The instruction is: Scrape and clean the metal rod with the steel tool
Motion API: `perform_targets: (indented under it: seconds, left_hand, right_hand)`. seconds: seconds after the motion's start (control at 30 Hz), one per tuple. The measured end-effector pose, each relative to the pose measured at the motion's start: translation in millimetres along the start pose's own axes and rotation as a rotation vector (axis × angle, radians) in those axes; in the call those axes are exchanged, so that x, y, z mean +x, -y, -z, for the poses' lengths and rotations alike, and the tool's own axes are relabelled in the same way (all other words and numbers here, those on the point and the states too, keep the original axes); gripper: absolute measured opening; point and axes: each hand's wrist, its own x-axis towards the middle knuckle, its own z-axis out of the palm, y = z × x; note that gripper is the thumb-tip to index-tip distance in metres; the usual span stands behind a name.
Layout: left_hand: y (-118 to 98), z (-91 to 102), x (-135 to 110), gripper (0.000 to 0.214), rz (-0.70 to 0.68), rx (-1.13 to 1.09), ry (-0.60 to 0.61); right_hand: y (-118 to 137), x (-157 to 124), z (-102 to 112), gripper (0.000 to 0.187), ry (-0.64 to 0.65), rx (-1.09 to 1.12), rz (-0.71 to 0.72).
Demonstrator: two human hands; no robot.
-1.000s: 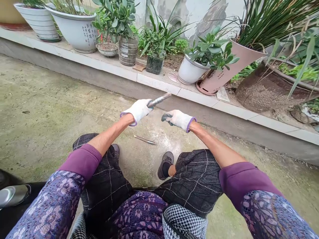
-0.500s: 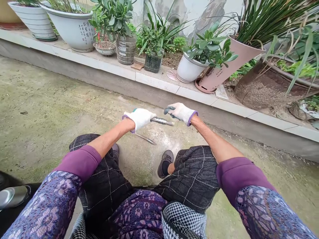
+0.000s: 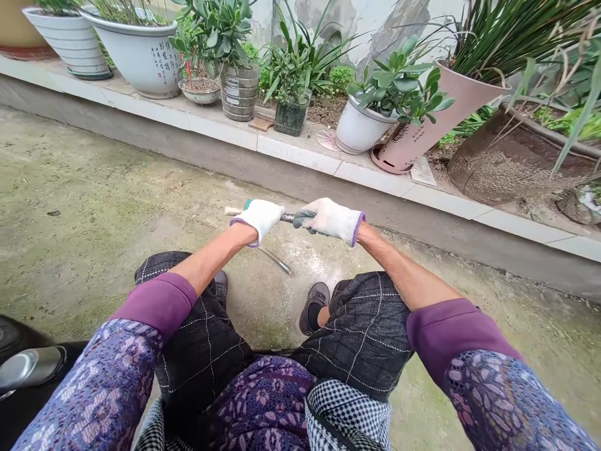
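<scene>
Both my hands wear white work gloves with purple cuffs. My left hand (image 3: 260, 217) is closed round a short tool (image 3: 286, 217) with a grey metal shaft and a pale wooden end sticking out to the left. My right hand (image 3: 328, 219) is closed on the shaft's other end, so the tool lies level between the two hands above my knees. A second thin metal rod (image 3: 278, 261) lies on the concrete ground below the hands, just ahead of my shoes.
A tiled ledge (image 3: 300, 153) runs across the back with several potted plants: a large white bowl (image 3: 141, 53), a metal can pot (image 3: 239, 93), a white pot (image 3: 357, 130) and a tilted pink pot (image 3: 422, 128). A dark rounded object (image 3: 28, 366) sits at lower left.
The left hand swung the tool down from pointing up-right to level. The right hand, empty before, came in and closed on its shaft.
</scene>
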Motion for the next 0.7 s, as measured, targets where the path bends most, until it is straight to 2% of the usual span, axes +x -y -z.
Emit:
perform_targets:
  seconds: [0.07,0.13,0.2,0.3,0.4,0.47,0.57,0.63,0.7]
  left_hand:
    - [-3.6,4.9,-5.0,0.034,-0.111,0.062,0.042]
    - [-5.9,9.0,-6.1,0.035,-0.161,0.044,0.069]
    - [-6.8,10.4,-3.5,0.031,-0.13,-0.065,0.053]
    - [-5.7,8.7,2.3,0.029,-0.063,-0.375,-0.065]
    - [-1.7,6.4,6.8,0.033,0.009,-0.646,-0.184]
    - [2.3,5.4,9.7,0.033,0.084,-0.696,-0.198]
    - [6.6,3.9,12.6,0.031,0.165,-0.564,-0.139]
    - [6.3,3.2,11.1,0.03,0.187,-0.362,-0.079]
    - [3.2,3.6,6.3,0.032,0.162,-0.151,-0.036]
  right_hand:
    - [-9.4,5.3,9.7,0.019,-0.075,-0.058,-0.001]
    - [-22.5,9.7,15.5,0.02,-0.113,-0.079,-0.051]
    - [-34.2,11.1,15.6,0.022,-0.114,-0.03,-0.107]
    - [-41.9,8.0,7.5,0.026,-0.098,0.12,-0.153]
    - [-38.1,3.1,-2.7,0.03,-0.092,0.176,-0.189]
    - [-32.7,1.8,-7.8,0.029,-0.075,0.12,-0.172]
    - [-24.3,4.1,-12.5,0.025,-0.016,-0.018,-0.046]
    - [-18.5,7.1,-12.8,0.022,0.005,-0.086,0.018]
    - [-12.8,9.6,-9.4,0.019,-0.025,-0.111,0.015]
